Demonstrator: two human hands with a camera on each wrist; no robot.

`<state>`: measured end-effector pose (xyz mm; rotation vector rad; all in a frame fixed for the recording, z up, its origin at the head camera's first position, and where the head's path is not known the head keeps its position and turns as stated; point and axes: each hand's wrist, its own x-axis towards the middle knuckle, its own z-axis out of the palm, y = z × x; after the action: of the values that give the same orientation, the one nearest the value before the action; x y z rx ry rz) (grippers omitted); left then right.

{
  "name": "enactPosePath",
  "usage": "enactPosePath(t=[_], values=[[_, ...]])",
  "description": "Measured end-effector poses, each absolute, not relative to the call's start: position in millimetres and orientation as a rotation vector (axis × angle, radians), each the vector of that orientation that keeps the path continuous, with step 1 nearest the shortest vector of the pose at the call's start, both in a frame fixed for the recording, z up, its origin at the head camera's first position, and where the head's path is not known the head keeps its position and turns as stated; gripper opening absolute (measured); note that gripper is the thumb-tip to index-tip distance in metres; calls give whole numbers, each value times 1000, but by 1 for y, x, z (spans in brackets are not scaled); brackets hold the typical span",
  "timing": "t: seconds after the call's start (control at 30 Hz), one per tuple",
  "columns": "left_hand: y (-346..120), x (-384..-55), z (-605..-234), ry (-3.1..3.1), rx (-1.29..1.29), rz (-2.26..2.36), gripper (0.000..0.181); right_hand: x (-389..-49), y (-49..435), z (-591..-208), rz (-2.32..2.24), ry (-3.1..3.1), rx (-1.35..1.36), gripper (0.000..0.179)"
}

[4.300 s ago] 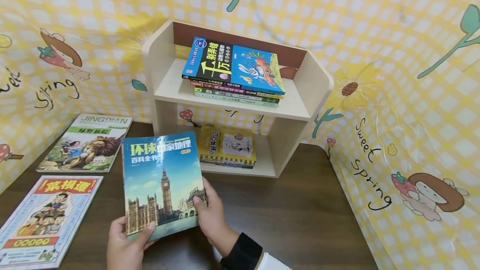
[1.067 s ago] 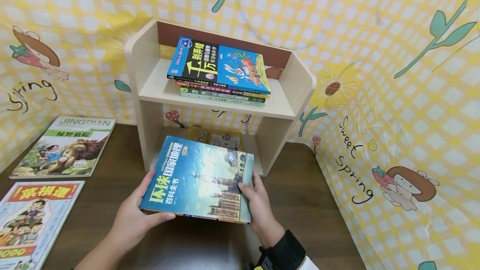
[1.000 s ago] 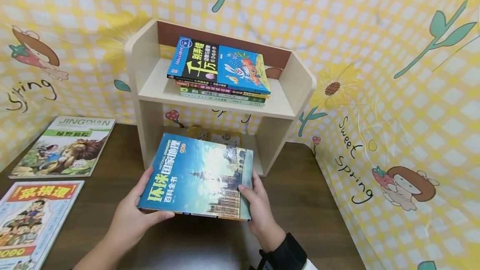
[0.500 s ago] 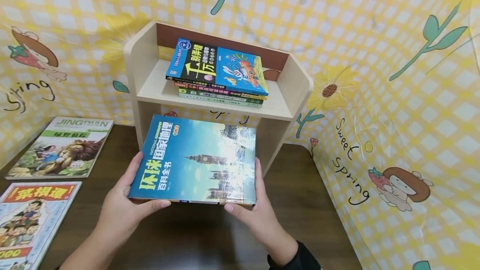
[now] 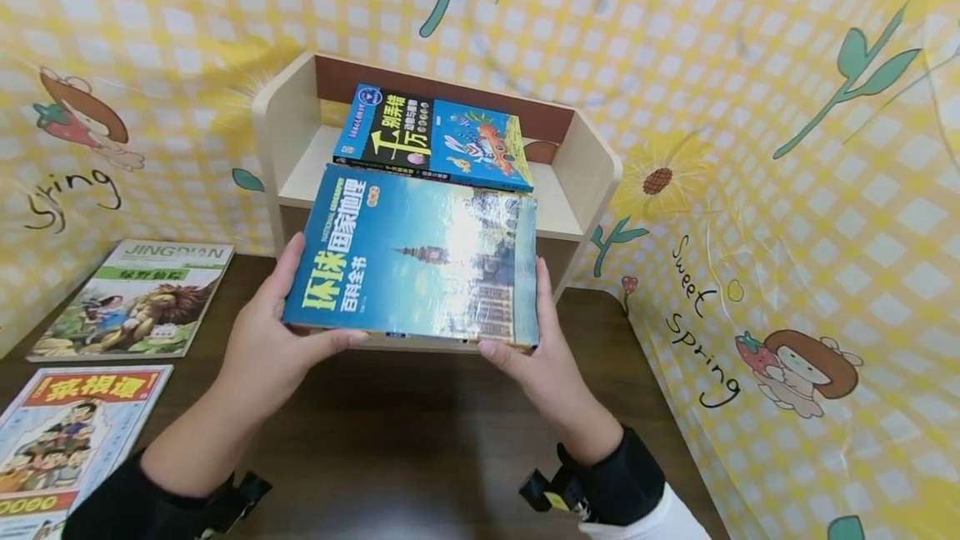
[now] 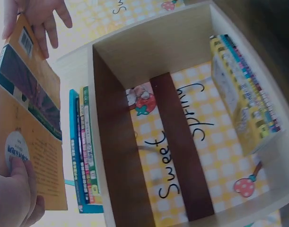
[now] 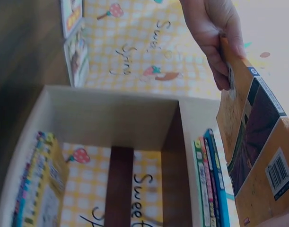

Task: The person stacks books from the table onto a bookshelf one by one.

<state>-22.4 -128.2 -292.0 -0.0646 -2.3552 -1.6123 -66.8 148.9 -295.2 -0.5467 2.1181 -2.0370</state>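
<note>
A blue book (image 5: pixel 420 261) with a clock tower on its cover is held up by both hands, spine toward me. My left hand (image 5: pixel 273 340) grips its left end, thumb along the spine side and fingers beneath. At the right end, my right hand (image 5: pixel 543 357) pinches the near corner with the thumb at the spine. The left wrist view shows the book's orange back cover (image 6: pixel 42 156). Behind it, a stack of books topped by a blue and black one (image 5: pixel 435 136) lies on the upper shelf; the held book overlaps its lower part in the head view.
The wooden bookshelf (image 5: pixel 596 182) stands at the back of the dark table (image 5: pixel 420 440). On its lower shelf lies a yellow book (image 6: pixel 229 90) atop several others. Two books, one green and white (image 5: pixel 135 298) and one with cartoon figures (image 5: pixel 75 440), lie at left.
Both hands have raised the blue book from in front of the lower shelf to upper-shelf height. Since the oldest frame it was turned sideways, and the right thumb has shifted to the spine.
</note>
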Motion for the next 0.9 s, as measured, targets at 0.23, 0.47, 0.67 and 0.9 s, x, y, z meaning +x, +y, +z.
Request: enactPosePath(t=[0.23,0.47,0.67,0.9], values=[[-123,-47,-269,-2351,-96,-1680,113,-92,153,-277,-2062,2095,-571,107],[-123,-71,-251,-2316,-80,-1798,115,-116,151,-259,-1995,2204,-530,102],[-125,-94,-239,-2271,-73,-1934,112,-143,147,-245,-1835,2381,-457,94],[-128,-112,-228,-2385,-15,-1639,106,-162,144,-235,-1660,2522,-424,90]])
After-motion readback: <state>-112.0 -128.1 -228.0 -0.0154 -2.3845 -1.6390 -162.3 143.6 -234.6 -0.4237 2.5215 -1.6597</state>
